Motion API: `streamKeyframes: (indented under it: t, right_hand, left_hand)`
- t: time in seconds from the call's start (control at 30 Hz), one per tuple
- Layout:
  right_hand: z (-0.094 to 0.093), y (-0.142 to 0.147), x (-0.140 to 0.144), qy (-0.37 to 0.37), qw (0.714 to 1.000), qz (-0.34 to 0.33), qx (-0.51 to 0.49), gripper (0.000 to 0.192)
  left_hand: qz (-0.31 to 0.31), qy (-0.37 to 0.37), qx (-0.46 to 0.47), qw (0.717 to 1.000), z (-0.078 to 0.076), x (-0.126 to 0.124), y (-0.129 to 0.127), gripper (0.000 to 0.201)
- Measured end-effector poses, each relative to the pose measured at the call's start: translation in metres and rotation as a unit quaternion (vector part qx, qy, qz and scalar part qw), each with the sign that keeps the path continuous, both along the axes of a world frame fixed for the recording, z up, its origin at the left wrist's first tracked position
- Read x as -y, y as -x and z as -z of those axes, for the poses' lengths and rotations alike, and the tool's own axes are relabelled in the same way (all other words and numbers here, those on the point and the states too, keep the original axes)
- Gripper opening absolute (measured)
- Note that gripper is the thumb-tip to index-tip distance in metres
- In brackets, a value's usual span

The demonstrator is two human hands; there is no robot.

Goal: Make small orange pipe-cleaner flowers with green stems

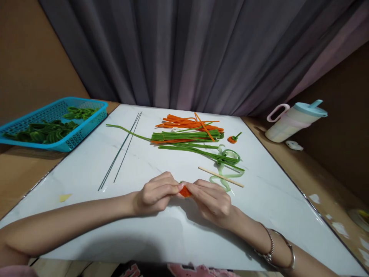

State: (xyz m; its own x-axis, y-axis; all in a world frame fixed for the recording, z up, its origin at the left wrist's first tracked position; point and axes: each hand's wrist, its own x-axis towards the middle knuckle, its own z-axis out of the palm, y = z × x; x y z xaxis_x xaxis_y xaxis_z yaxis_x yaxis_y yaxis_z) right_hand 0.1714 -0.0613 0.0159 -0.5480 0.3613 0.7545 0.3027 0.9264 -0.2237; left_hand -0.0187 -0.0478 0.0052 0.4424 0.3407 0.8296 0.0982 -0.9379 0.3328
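Hands: left hand (155, 195) and right hand (211, 200) together pinching small orange piece (185, 191) over worktop (86, 169) (green tip barely visible); firm, even fingertip pressure should suit shaping

A small orange fuzzy pipe-cleaner piece (185, 191), coiled into a tight little wad, sits pinched between the fingertips of both hands just above the white marble-look tabletop. A sliver of green shows at its upper edge. Most of it is hidden by fingers.
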Motion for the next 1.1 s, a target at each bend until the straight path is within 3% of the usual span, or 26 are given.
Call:
streamKeyframes:
  t: [0.5, 0.83, 1.1]
  right_hand:
    - [0.004, -0.013, -0.010, 0.050, 0.998, -0.001, 0.026, 0.044]
    - [0.006, -0.007, -0.006, 0.022, 1.000, 0.006, -0.004, 0.038]
    - [0.011, -0.001, -0.003, 0.027, 0.999, 0.005, -0.024, 0.041]
  left_hand:
    - [-0.013, 0.011, -0.021, 1.000, 0.003, -0.006, 0.004, 0.024]
    - [0.005, 0.028, -0.007, 1.000, 0.002, -0.002, 0.000, 0.008]
    - [0.006, 0.035, -0.003, 0.999, 0.007, -0.002, 0.000, 0.017]
